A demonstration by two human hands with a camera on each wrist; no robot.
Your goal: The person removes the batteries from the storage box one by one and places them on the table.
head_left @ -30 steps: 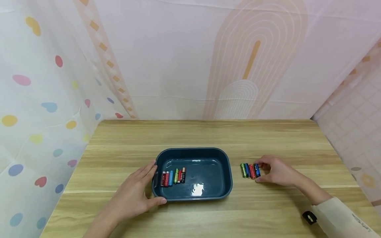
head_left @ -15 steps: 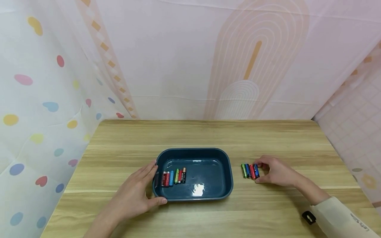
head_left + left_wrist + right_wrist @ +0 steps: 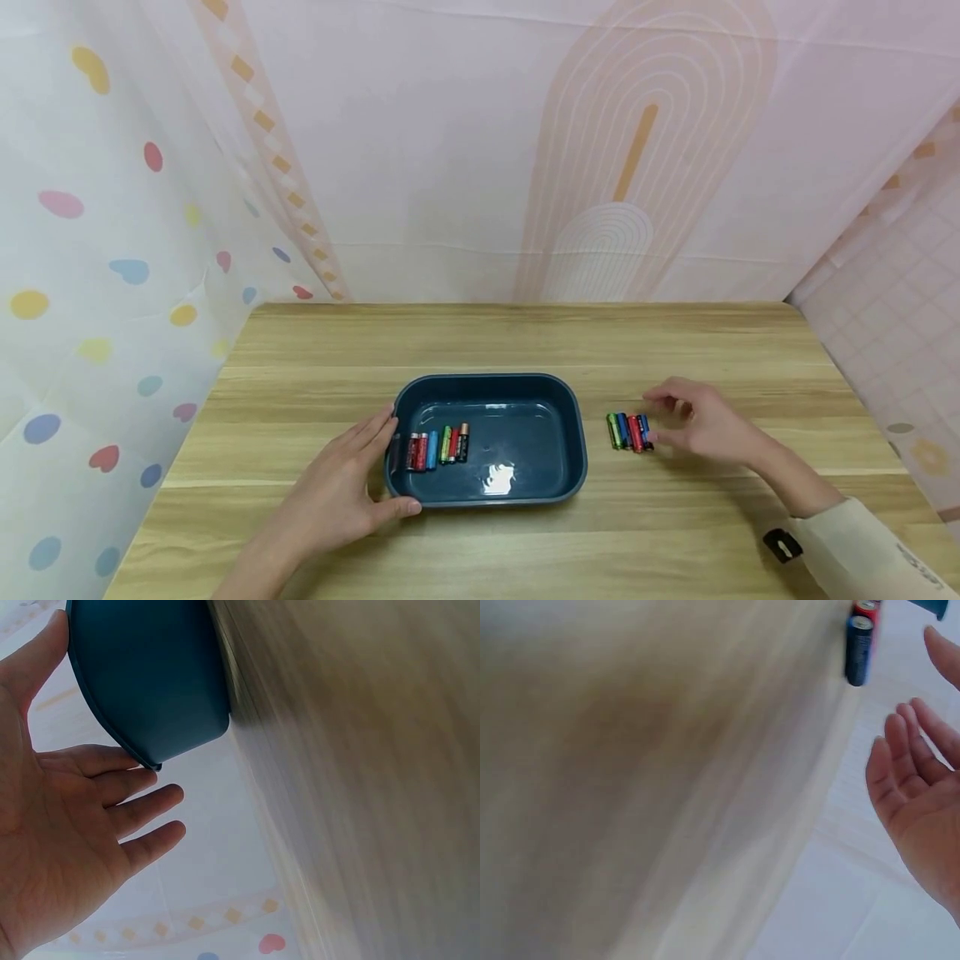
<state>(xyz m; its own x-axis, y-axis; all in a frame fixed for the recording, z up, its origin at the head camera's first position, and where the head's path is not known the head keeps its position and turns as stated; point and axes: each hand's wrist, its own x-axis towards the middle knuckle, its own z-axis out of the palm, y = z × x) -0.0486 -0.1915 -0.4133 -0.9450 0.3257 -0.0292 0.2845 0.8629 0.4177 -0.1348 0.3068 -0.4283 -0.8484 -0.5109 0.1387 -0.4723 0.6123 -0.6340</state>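
My left hand (image 3: 337,483) rests against the left end of a dark blue plastic tray (image 3: 517,502), its thumb at the front rim and its fingers by the left edge. In the left wrist view, those fingers are relaxed, with fingertips at the tray's rim (image 3: 112,735). Several batteries in red, blue, green and black, among them a light blue battery (image 3: 432,450), lie side by side in the tray's left half. Right of the tray stands my right hand (image 3: 701,421), fingers apart and holding nothing, beside a row with a green battery (image 3: 615,431), a red battery (image 3: 635,433) and blue ones (image 3: 859,652).
Everything lies on a wood-grain table (image 3: 510,333). Patterned cloth (image 3: 435,167) hangs behind it and at both sides. A small black object (image 3: 782,546) is by the right sleeve (image 3: 862,546).
My right hand has let go of the rightmost blue battery and drawn back slightly to the right. The row of batteries has closed up side by side. My left hand stays at the tray.
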